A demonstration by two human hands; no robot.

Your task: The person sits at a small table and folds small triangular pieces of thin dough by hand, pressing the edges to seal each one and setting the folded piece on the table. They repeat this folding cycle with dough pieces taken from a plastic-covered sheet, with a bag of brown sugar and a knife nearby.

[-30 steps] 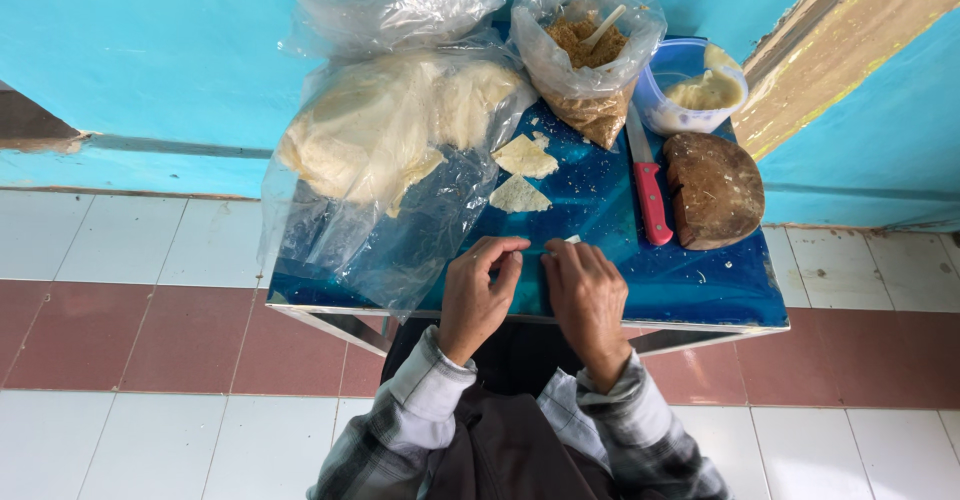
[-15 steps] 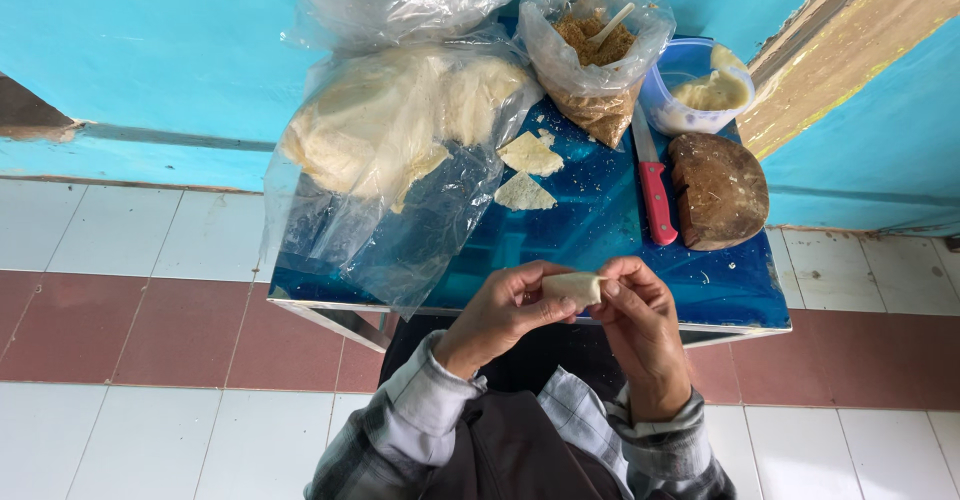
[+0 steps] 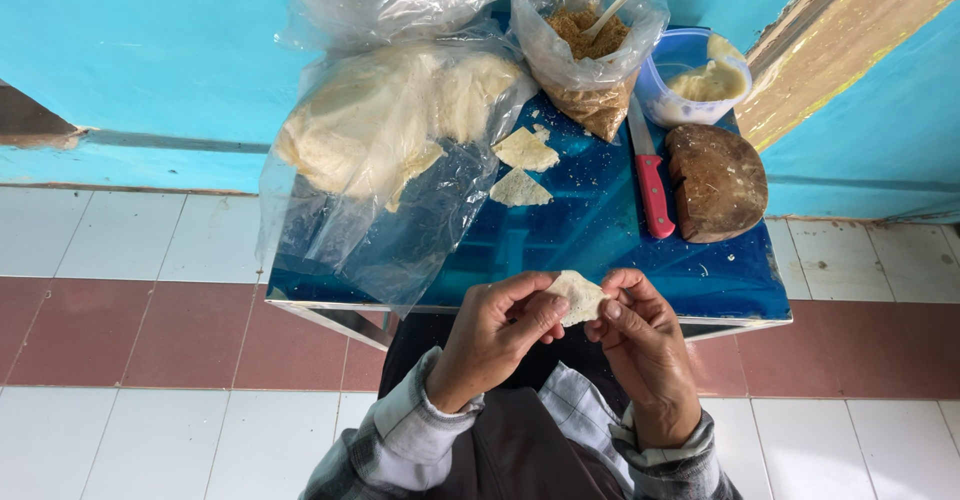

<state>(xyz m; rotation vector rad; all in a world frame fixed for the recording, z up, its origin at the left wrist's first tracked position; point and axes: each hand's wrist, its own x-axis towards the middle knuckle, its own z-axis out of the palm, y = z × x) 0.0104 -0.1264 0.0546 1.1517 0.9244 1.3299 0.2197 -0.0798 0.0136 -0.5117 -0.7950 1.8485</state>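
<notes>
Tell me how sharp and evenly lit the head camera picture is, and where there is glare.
Head view: soft, even daylight, no hard shadows; glare on the glossy blue table and the clear plastic bag. Both hands, left hand and right hand, and the pale dough piece are sharp. Edges bow slightly.

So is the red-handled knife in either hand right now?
No, the knife lies on the blue table, while the left hand and right hand together hold a pale wrapper.

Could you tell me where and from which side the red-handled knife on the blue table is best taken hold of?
Grip the red-handled knife by its red handle, the end nearer the person, coming from above. It lies flat with the blade pointing away toward the crumb bag, and the brown wooden block sits close on its right, so the left side seems freer.
</notes>
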